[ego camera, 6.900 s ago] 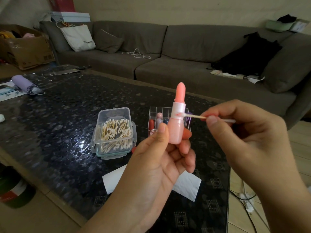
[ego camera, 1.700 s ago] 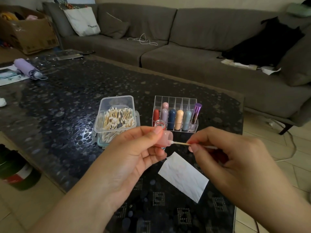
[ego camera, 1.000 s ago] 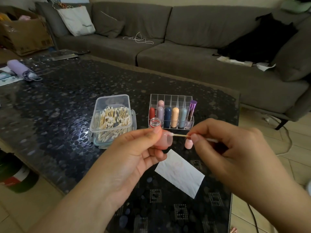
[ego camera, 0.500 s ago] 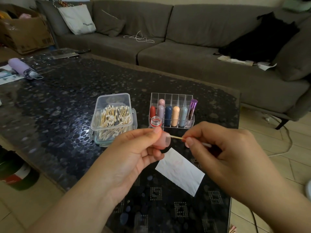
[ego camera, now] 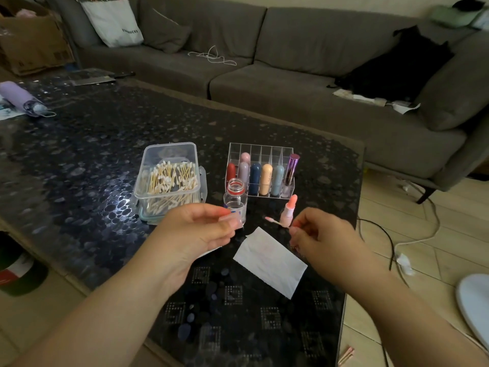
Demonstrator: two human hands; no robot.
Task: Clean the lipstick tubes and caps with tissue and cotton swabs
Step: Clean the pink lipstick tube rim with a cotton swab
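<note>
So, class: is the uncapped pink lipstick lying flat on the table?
No: the pink lipstick stands upright on the table, just in front of the clear organizer.

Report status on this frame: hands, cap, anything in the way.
Left hand pinches pink cap. Right hand pinches cotton swab, tip clear of the cap. Uncapped lipstick stands on table. Nothing in the way.

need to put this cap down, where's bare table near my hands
Bare table lies left of the swab box, a wide dark stretch toward the purple umbrella, and in front of the tissue toward the near table edge. It is crowded between the hands: the small bottle, the open lipstick and the lipstick rack stand close together.
</note>
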